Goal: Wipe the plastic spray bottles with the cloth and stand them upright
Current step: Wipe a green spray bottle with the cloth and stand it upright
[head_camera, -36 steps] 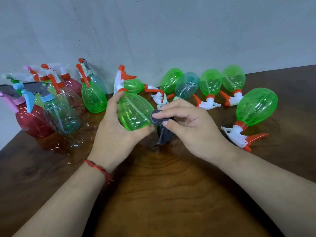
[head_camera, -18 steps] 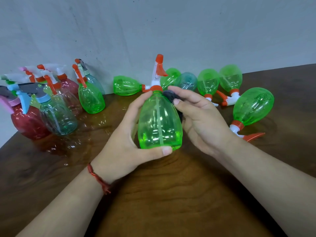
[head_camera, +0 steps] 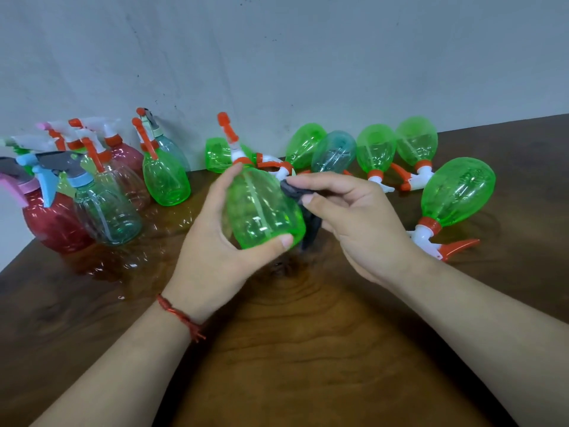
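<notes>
My left hand (head_camera: 212, 248) grips a green spray bottle (head_camera: 261, 208) by its body, held above the table with its orange and white nozzle pointing up and away. My right hand (head_camera: 354, 220) pinches a dark grey cloth (head_camera: 295, 192) against the bottle's right side; the rest of the cloth hangs down behind the bottle. Several green bottles and one teal bottle (head_camera: 334, 151) lie on their sides along the wall, and one green bottle (head_camera: 455, 192) lies at the right. Several bottles stand upright at the left, among them a green one (head_camera: 166, 177).
The upright group at the left includes a red bottle (head_camera: 52, 223) and a clear teal one (head_camera: 107, 211), near the table's left edge. The brown wooden table (head_camera: 292, 349) meets a grey wall (head_camera: 277, 57) behind the bottles.
The held bottle went from tilted with its base toward me to nearly upright. My right hand with the cloth moved from the base to the bottle's upper right side.
</notes>
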Demonstrator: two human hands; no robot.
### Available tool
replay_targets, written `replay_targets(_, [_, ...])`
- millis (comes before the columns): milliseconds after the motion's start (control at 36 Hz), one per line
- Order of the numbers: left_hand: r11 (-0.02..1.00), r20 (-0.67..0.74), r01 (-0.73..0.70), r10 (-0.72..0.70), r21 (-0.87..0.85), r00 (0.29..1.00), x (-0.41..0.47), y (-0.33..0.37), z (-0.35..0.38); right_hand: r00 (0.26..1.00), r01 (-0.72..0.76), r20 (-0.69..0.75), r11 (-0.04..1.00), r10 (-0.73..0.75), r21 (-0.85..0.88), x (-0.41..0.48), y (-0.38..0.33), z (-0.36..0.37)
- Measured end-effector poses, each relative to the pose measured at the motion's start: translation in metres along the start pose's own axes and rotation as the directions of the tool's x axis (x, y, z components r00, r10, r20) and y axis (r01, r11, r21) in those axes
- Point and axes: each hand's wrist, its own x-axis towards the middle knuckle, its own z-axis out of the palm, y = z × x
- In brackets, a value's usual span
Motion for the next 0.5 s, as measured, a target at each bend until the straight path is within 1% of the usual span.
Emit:
replay_targets(56, [1.000,-0.081,0.022,-0.022,0.005,0.997,0.004,-0.001,-0.004,0.998,0.058,0.043,0.996,-0.055,-0.072,-0.002,0.001,0.001])
replay_targets(111, [0.998,-0.124,0.041,-0.036,0.038,0.992,0.008,-0.004,-0.009,0.987,0.137,0.102,0.975,-0.121,-0.174,-0.004,0.002,0.003])
replay_targets(194, [0.995,-0.118,0.055,-0.045,0.085,0.992,0.011,-0.012,-0.016,0.974,0.208,0.148,0.937,-0.171,-0.282,-0.005,0.005,0.004])
replay_targets(278, [0.996,-0.082,0.041,-0.035,0.076,0.996,0.009,-0.014,-0.016,0.978,0.204,0.110,0.936,-0.180,-0.287,-0.005,0.006,0.003])
replay_targets(333, [0.999,-0.040,0.021,-0.020,0.027,0.999,0.006,-0.009,-0.012,0.989,0.144,0.048,0.967,-0.137,-0.210,-0.003,0.005,0.003])
replay_targets(389, [0.998,0.009,-0.001,0.002,-0.063,1.000,0.002,-0.004,-0.006,0.998,0.056,-0.017,0.996,-0.058,-0.062,-0.002,0.003,0.003])
replay_targets(444, [0.988,0.059,-0.010,0.019,-0.154,0.998,-0.001,0.000,0.000,0.999,-0.013,-0.045,0.995,0.017,0.100,0.000,0.002,0.004])
replay_targets(500, [0.972,0.122,-0.001,0.031,-0.236,0.992,-0.003,0.003,0.004,0.996,-0.066,-0.040,0.968,0.077,0.242,0.001,-0.002,0.003])
